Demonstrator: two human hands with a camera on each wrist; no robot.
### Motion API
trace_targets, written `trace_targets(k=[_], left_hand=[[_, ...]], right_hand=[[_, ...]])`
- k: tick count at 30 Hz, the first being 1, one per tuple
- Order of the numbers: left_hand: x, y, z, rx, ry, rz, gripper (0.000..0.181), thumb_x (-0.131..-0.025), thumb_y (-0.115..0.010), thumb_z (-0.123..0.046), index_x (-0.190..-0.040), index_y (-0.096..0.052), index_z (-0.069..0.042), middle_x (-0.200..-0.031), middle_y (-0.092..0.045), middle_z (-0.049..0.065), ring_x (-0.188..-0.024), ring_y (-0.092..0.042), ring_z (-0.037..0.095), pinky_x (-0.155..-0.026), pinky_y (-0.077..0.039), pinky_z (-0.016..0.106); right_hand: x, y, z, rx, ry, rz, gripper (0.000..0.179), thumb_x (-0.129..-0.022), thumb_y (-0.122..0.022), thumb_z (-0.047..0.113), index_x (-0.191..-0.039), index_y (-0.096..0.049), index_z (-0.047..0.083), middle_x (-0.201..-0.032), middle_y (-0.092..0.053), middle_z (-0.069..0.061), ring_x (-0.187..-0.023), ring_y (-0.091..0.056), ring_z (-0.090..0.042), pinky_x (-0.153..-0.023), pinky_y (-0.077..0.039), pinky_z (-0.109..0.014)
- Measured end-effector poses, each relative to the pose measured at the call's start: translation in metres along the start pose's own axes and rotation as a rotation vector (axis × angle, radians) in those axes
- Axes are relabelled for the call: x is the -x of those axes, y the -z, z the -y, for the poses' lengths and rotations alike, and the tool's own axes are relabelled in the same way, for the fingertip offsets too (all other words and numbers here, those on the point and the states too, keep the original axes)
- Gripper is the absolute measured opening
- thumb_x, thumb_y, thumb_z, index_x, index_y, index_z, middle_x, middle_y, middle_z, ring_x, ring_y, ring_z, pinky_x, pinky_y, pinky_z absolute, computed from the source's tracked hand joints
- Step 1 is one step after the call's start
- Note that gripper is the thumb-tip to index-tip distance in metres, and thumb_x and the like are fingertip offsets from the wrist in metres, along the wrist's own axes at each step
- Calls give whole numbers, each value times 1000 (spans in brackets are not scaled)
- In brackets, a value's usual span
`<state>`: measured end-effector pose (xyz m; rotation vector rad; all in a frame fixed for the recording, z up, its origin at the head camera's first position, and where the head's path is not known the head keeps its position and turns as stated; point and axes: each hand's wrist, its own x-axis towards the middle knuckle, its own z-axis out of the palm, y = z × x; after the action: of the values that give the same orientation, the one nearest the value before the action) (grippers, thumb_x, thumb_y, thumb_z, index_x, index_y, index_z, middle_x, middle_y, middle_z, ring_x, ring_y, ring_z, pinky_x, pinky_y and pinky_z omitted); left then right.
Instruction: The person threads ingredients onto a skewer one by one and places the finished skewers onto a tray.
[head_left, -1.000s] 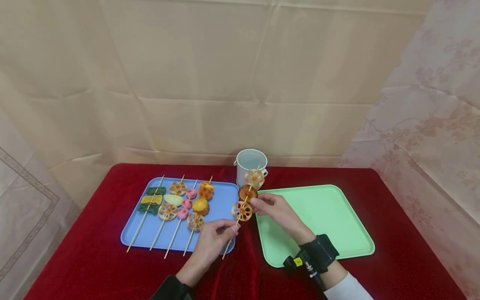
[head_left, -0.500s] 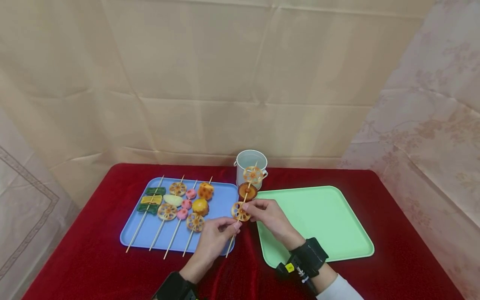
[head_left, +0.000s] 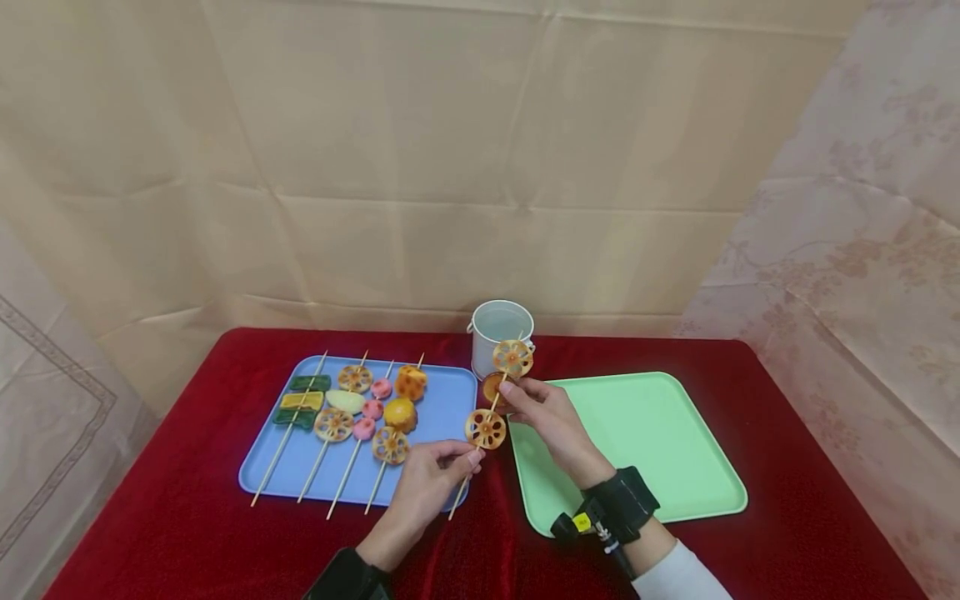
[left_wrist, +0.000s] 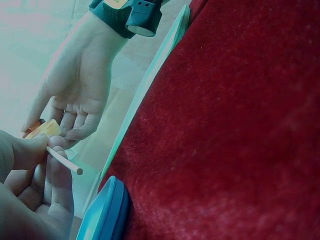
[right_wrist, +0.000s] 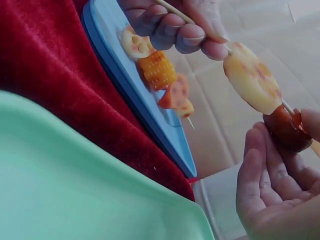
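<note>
My left hand (head_left: 427, 479) pinches the bare stick of a skewer just under its lower lotus root slice (head_left: 485, 429). The skewer is held tilted in the air between the two trays. My right hand (head_left: 553, 423) grips the round brown piece (right_wrist: 286, 132) in the middle of the stick, thumb on the near side and fingers behind, partly hiding it. A second lotus root slice (head_left: 513, 357) sits near the tip. In the left wrist view the stick's blunt end (left_wrist: 70, 164) sticks out past the left thumb and fingertips.
A blue tray (head_left: 450, 392) at left carries several food skewers, their sticks overhanging its front edge. A green tray (head_left: 637, 442) lies at right under the right forearm. Behind the held skewer stands a white bucket (head_left: 483, 342). Red cloth (head_left: 187, 442) covers the table.
My right hand dropped from the brown piece to the lower lotus root slice, then came back up to the brown piece. The left hand stays nearly still on the stick.
</note>
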<state>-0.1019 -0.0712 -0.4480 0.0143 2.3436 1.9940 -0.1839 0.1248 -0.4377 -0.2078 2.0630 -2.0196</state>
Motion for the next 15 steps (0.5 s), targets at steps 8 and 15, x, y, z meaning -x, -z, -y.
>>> trace_targets(k=[8,15], left_hand=[[2,-1,-1,-16,14,2,15,-95,-74,-9,-100,-78,5,-81,-75,11,-76,-71,20,-67,-54,23],[1,-1,-1,-27,-11,6,15,-95,-74,-8,-99,-78,6,-81,-75,11,-77,-72,24,-67,-54,23]], right_hand=[[3,2,-4,17,-13,24,42,-101,-68,33,-120,-70,-5,-105,-75,-11,-94,-72,-21,-92,-57,-40],[5,6,-2,-3,-12,19,46,-101,-68,34,-125,-68,-5,-112,-74,-14,-98,-72,-23,-93,-57,-40]])
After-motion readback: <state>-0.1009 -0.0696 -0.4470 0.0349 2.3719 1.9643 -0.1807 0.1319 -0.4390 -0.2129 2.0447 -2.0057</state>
